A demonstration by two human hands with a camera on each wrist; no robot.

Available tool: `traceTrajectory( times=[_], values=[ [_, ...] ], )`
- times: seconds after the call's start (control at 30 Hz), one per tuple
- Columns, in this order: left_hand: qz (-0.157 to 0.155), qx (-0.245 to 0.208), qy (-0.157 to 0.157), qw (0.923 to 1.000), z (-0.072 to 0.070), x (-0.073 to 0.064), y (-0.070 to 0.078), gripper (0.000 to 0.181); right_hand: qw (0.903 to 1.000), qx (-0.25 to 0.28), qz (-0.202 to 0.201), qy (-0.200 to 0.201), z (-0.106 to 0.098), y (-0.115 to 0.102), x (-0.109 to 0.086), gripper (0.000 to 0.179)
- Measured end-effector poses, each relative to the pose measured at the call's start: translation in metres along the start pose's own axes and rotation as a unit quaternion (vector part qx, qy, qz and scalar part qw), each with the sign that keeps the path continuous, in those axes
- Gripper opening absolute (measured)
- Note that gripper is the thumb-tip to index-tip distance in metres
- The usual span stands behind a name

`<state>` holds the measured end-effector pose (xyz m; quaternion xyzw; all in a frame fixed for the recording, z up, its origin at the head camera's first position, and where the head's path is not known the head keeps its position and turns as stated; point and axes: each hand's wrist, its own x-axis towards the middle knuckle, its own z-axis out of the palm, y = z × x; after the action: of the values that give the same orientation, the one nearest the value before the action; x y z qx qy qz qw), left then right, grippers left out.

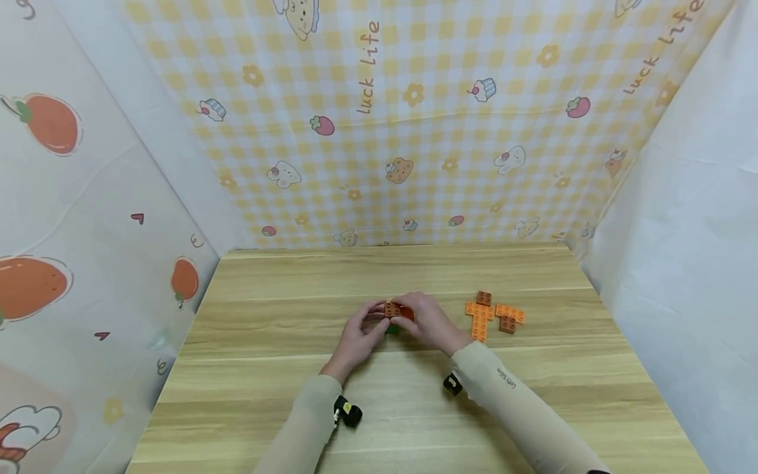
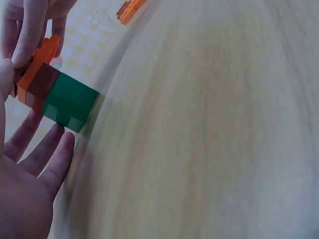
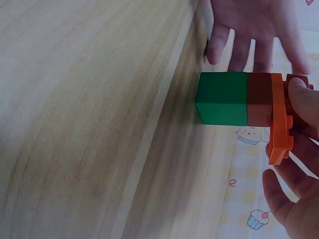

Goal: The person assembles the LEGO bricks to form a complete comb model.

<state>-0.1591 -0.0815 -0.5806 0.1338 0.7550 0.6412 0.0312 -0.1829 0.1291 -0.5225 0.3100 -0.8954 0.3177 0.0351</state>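
Note:
A small brick stack stands between the two hands in the head view, with a green block [image 3: 223, 99] lowest. Above that come a brown brick [image 3: 259, 99], an orange brick [image 3: 279, 119] jutting to the right, and another brown brick [image 1: 392, 309] on top. My right hand [image 1: 428, 321] pinches the upper part, its thumb against the top brown brick. My left hand [image 1: 359, 336] has its thumb and index finger at the upper bricks from the left. Its other fingers spread beside the green block in the left wrist view.
Right of the hands on the wooden table [image 1: 266, 289] lie an orange T-shaped group [image 1: 480, 319] with a brown brick [image 1: 483, 297] at its far end, and an orange brick [image 1: 510, 313] joined to another brown brick [image 1: 507, 323]. A patterned cloth wall [image 1: 379, 145] rises behind.

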Motion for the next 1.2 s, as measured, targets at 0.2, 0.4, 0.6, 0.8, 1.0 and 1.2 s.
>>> traceTrajectory(
  times=[0.2,0.4,0.6,0.8,1.0,1.2],
  values=[
    [0.011,0.011,0.012,0.9998,0.001,0.000,0.006,0.036,0.9999,0.006,0.007,0.007,0.002,-0.001,0.000,0.040],
    [0.017,0.001,0.009,0.9998,0.002,-0.002,0.006,0.034,0.9988,0.038,0.032,0.001,0.004,-0.001,-0.005,0.041],
    [0.015,-0.018,0.012,0.9997,0.004,0.000,0.008,0.035,0.9955,0.083,0.044,0.009,0.003,0.003,-0.008,0.041],
    [0.000,-0.016,0.025,0.9996,0.007,-0.001,0.018,0.034,0.9936,0.106,0.038,0.008,0.004,0.007,-0.007,0.035],
    [0.003,-0.018,0.023,0.9996,0.009,-0.001,0.022,0.033,0.9922,0.115,0.049,0.003,0.002,0.006,-0.009,0.033],
    [0.009,-0.009,0.030,0.9995,0.007,0.000,0.007,0.033,0.9912,0.119,0.057,-0.009,0.003,0.004,-0.008,0.034]
  ],
)
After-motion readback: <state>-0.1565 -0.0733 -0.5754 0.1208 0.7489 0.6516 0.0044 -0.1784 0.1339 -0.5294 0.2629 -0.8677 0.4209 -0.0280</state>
